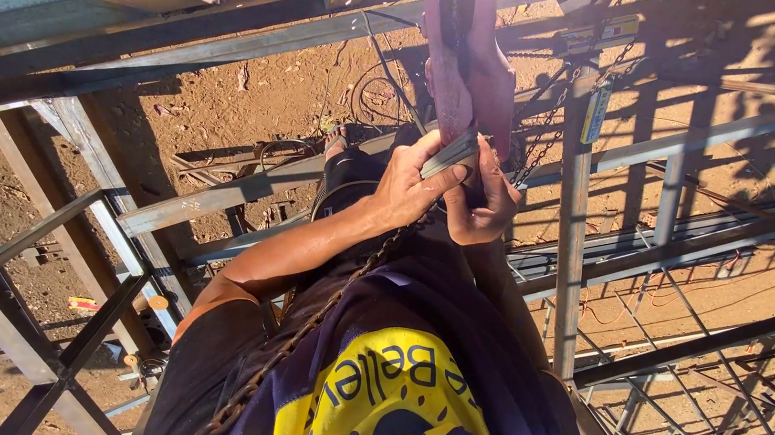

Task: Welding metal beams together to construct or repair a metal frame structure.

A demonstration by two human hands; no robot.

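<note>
Two hands (pixel 448 190) hiding hoist hook (pixel 466 63)

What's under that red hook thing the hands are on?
Both hands, left and right, grip a grey metal strip below the red hoist. Its lower end is covered by them.

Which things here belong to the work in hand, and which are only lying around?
In the work:
- left hand and right hand, both on a flat grey metal strip
- red hook block just above them
- chain hanging past the shirt

Lying around:
- steel frame beams
- cables on the dirt
- truss pieces, lower right
</note>
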